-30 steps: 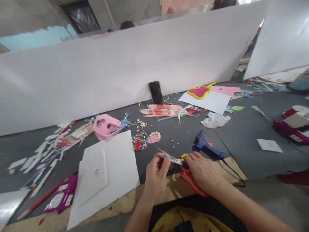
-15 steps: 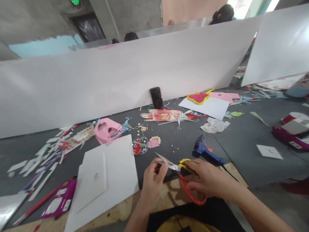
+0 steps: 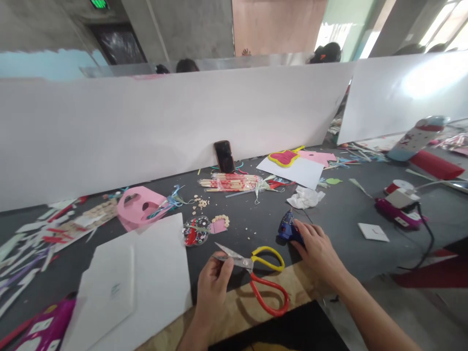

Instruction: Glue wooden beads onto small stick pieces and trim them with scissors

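My left hand (image 3: 215,281) pinches the blades of a pair of scissors (image 3: 256,273) that have one yellow and one red handle loop. The scissors lie across the dark mat and the wooden board (image 3: 256,302) in front of me. My right hand (image 3: 317,247) has left the scissors and rests on a blue glue gun (image 3: 287,229) to the right, its fingers curled over the handle. The glue gun's nozzle points away from me.
White paper sheets (image 3: 146,273) lie at left, with a pink cut-out (image 3: 139,207), a bead tray (image 3: 195,231) and a packet of sticks (image 3: 228,182) behind. A phone (image 3: 224,156) leans on the white partition (image 3: 164,122). Crumpled tissue (image 3: 305,197) and a power strip (image 3: 398,204) sit at right.
My right hand let go of the scissor handles and moved right onto the glue gun. My left hand keeps hold of the blades. The camera tilted up and turned right.
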`<action>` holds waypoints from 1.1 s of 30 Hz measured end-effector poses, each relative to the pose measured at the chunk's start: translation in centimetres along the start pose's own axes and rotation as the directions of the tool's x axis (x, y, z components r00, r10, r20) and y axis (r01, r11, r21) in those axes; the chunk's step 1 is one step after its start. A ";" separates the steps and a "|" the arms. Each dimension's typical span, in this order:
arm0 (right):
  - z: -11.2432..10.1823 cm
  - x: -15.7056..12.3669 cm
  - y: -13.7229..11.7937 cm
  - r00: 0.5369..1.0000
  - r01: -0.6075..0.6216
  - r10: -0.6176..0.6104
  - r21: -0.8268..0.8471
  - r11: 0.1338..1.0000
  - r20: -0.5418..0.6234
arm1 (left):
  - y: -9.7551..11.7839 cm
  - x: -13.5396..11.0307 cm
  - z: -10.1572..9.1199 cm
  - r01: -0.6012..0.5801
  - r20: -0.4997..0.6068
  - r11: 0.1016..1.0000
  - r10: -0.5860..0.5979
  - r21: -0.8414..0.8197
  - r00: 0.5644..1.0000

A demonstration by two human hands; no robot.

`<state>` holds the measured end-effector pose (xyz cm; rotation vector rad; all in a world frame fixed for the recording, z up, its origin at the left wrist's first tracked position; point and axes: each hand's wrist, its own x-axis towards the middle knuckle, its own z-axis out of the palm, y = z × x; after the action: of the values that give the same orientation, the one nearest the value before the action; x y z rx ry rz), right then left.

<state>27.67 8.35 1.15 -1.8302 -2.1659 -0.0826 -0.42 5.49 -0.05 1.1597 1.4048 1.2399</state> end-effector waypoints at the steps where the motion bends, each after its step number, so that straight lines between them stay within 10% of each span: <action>1: -0.1 0.0 -0.1 1.000 0.017 -0.017 0.006 1.000 0.002 | 0.0 -0.1 0.0 -0.004 0.000 1.000 0.004 0.006 1.000; 7: -2.2 0.0 1.9 0.998 0.040 -0.039 0.025 0.999 -0.039 | -0.1 -0.2 -0.1 0.030 0.016 1.000 -0.030 -0.006 0.999; 17: -3.4 2.4 12.5 0.976 -0.180 0.179 0.004 0.984 -0.122 | -0.6 0.2 -0.1 0.030 0.038 0.999 -0.029 -0.042 0.999; 33: -4.7 0.9 13.4 0.913 -0.349 0.409 0.510 0.786 -0.005 | -0.9 0.0 -0.4 0.067 0.040 0.998 -0.067 0.001 0.997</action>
<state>41.51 10.54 3.86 -1.8386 -1.5031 0.4163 -0.88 5.38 -0.90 1.1226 1.4028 1.1639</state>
